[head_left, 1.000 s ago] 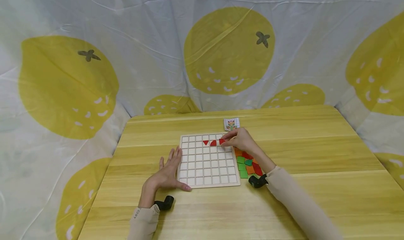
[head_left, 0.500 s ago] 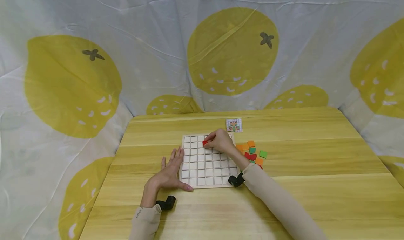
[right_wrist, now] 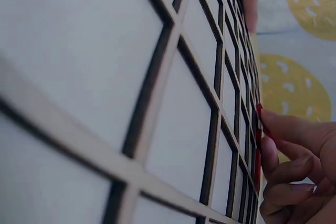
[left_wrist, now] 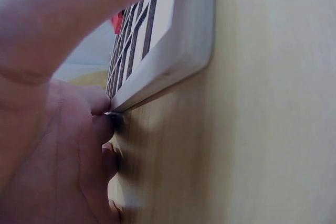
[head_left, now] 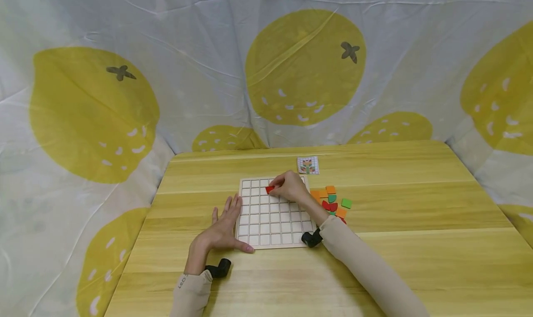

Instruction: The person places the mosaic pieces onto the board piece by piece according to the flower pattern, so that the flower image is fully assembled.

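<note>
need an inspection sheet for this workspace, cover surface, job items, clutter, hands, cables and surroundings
Surface: wood-grain table.
Job's things: grid board flat on the table; red piece at an upper cell, seating unclear; loose coloured pieces beside the board's right edge, some hidden by the right arm; pattern card beyond the board.
Clutter: nothing seen.
Left hand: spread at the board's left edge, thumb at its near edge.
Right hand: pinches the red piece.
Cables: nothing seen.
Surroundings: lemon-print fabric behind the table and along both sides.
</note>
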Available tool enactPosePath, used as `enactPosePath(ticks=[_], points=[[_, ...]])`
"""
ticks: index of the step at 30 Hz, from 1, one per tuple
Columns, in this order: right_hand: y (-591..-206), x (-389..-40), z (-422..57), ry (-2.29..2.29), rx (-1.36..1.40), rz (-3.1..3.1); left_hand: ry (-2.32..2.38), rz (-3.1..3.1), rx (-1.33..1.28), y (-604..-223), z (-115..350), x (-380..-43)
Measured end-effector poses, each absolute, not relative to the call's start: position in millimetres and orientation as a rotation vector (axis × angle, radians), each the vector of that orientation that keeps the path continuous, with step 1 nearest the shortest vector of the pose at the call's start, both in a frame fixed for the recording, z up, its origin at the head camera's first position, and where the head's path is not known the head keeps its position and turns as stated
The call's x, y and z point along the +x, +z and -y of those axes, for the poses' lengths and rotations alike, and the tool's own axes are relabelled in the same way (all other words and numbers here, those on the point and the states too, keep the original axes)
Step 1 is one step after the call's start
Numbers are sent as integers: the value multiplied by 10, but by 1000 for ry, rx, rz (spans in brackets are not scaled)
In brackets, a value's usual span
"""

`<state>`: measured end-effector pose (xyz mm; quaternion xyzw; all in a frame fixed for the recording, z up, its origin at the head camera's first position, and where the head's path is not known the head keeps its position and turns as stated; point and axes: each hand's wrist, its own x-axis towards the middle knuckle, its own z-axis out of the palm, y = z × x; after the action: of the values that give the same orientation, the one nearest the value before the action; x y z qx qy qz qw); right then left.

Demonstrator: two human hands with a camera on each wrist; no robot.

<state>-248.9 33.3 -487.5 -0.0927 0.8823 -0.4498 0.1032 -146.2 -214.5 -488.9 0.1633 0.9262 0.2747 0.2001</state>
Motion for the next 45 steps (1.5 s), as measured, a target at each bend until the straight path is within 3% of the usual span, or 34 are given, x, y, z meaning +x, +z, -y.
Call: enactPosePath(ticks=[45], points=[[-4943,-2483,-169,-1352,-277,-2657,768,-2589,454,-4902,2141,-1460]])
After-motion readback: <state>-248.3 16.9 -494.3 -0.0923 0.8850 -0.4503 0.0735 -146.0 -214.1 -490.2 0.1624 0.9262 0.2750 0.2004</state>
